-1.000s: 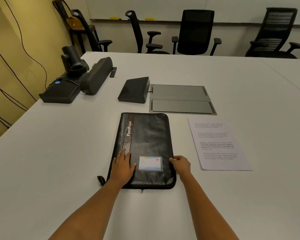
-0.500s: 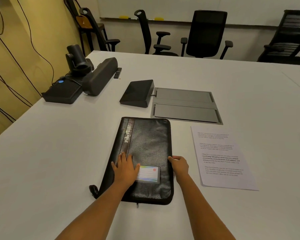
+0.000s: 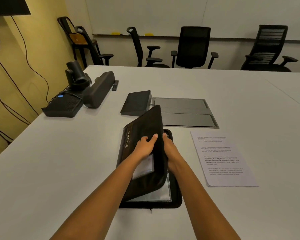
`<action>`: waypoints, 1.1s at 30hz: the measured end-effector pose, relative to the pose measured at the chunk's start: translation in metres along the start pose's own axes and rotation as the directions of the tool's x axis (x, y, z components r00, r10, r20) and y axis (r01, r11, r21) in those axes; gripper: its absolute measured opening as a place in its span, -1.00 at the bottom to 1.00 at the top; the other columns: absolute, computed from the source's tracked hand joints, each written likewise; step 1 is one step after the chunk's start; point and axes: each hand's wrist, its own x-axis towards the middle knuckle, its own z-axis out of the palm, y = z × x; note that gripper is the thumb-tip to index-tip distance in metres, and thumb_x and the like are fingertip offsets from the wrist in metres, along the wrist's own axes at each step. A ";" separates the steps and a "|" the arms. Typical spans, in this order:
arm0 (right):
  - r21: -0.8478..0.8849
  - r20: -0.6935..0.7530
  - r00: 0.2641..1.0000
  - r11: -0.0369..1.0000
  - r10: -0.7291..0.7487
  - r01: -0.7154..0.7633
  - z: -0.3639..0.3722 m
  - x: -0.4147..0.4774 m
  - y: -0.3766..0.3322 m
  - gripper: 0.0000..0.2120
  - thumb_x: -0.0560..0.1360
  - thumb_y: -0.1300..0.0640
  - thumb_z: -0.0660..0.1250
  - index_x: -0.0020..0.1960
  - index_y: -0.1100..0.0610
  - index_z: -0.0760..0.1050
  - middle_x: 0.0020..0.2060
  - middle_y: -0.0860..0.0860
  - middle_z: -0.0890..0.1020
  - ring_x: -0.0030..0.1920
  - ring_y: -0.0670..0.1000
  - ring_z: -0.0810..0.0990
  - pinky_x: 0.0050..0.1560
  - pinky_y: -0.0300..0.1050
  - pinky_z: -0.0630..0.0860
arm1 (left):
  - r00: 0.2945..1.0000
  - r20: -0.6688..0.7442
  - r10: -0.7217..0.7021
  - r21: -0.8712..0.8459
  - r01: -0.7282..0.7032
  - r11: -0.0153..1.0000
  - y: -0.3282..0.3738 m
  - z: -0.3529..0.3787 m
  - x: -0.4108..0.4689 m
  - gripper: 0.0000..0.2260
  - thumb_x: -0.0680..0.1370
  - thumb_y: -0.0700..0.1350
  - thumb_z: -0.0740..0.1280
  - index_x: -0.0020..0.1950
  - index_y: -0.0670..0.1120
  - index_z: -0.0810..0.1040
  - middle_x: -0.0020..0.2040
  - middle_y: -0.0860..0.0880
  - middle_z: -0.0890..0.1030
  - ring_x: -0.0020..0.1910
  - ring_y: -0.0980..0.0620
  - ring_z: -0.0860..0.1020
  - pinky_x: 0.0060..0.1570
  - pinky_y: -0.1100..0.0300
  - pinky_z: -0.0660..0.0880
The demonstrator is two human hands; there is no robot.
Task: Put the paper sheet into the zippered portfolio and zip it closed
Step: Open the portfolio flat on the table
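The portfolio [image 3: 142, 125] lies on the tabletop [image 3: 59, 161], its cover raised and tilted; the left hand [image 3: 145, 146] holds the cover's outer face with curled fingers; the right hand [image 3: 171, 153] grips its free edge; the sheet [image 3: 222, 158] lies flat nearby, right of it.

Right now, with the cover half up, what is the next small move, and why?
Probably swing the cover over to the left until it lies flat on the table. Both the left hand and right hand hold its free edge, it stands only partly raised over the inside, and the paper sheet lies untouched on the right.
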 end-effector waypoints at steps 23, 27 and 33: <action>0.172 -0.098 0.940 0.924 -0.327 0.340 0.080 -0.002 0.056 -0.87 0.51 0.25 0.31 0.04 0.12 0.55 -0.07 0.08 0.65 -0.13 -0.03 0.65 -0.18 -0.27 0.60 | 0.934 -0.333 0.128 0.492 0.056 0.869 0.036 -0.139 -0.021 -0.44 0.55 -0.26 0.21 0.50 -0.15 0.04 0.41 -0.21 0.33 0.34 -0.23 0.38 0.27 -0.04 0.35; -0.009 -0.202 0.930 0.950 -0.306 0.311 0.062 0.008 0.069 -0.86 0.53 0.24 0.28 0.07 0.17 0.54 0.01 0.15 0.63 -0.08 0.00 0.61 -0.09 -0.24 0.57 | 0.868 -0.455 0.198 0.636 0.161 0.755 0.019 -0.157 -0.013 -0.39 0.55 -0.24 0.26 0.51 -0.24 0.02 0.47 -0.21 0.22 0.41 -0.19 0.29 0.35 -0.04 0.28; -0.515 -0.284 0.910 0.849 -0.301 0.120 0.015 0.021 0.092 -0.75 0.58 0.17 0.16 0.22 0.17 0.47 0.16 0.13 0.57 0.09 0.07 0.54 0.14 -0.06 0.47 | 0.790 -0.493 0.364 0.829 0.300 0.472 -0.036 -0.170 0.005 -0.32 0.55 -0.01 0.27 0.54 -0.16 -0.01 0.53 -0.23 0.06 0.47 -0.21 0.17 0.38 -0.05 0.24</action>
